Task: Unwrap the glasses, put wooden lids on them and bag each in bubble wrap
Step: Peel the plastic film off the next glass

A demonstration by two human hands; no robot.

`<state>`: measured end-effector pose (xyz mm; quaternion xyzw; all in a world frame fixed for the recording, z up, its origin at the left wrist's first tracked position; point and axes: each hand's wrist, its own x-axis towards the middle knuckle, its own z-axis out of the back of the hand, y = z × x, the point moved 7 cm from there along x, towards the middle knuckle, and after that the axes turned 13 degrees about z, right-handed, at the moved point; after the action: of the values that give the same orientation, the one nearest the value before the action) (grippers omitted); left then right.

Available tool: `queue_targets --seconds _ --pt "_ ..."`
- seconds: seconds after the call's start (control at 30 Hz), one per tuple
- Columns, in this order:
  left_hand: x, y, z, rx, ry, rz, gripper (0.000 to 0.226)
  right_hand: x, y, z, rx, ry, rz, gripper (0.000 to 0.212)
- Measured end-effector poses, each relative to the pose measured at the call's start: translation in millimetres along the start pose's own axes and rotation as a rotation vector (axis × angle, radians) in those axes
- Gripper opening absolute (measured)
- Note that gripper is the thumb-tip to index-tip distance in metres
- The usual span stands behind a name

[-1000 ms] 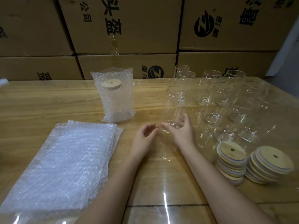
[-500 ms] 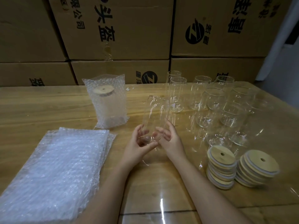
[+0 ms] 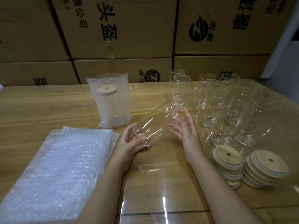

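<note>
In the head view the left hand [image 3: 132, 141] grips the lower end of a tilted glass [image 3: 153, 126] held aloft, and the right hand [image 3: 186, 128] is spread open just beside its upper end. I judge this to be the unwrapping step, with a lid wanted next. Right of that glass stand bare glasses [image 3: 218, 97] and two lid stacks [image 3: 228, 160], left of it lie bubble-wrap bags [image 3: 64, 159], and behind it is one bagged glass [image 3: 111, 102]; nothing seems to block the reach.

At 8 o'clock, the stack of white bubble-wrap bags [image 3: 53, 172] is running off the left and bottom edges. The fingers [image 3: 188, 118] of the right hand [image 3: 188, 135] are blurring beside the clear drinking glass [image 3: 152, 128], whose far end is melting into reflections. At 4 o'clock, the outer stack of round wooden lids [image 3: 267, 168] is smearing.
</note>
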<state>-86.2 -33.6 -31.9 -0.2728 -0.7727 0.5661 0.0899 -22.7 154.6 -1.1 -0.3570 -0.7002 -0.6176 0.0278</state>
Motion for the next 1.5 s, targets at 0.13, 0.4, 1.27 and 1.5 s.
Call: queue_targets --seconds 0.13,0.4,1.27,1.5 --pt "1.8 -1.8 2.1 -0.074 -0.009 0.016 0.070 -1.0 -3.8 -0.7 -0.006 -0.008 -0.041 0.030" --pt "7.1 2.1 11.5 -0.162 -0.240 -0.013 0.040 -8.1 -7.7 -16.6 -0.015 0.062 -0.068 0.020" --pt "-1.9 -21.1 3.8 0.207 -0.459 -0.309 0.047 -17.9 -2.1 -23.9 -0.259 -0.037 0.138 0.043" --pt "-3.3 -22.3 0.7 0.246 -0.449 -0.297 0.031 -12.0 11.2 -24.6 -0.431 -0.016 0.325 0.041"
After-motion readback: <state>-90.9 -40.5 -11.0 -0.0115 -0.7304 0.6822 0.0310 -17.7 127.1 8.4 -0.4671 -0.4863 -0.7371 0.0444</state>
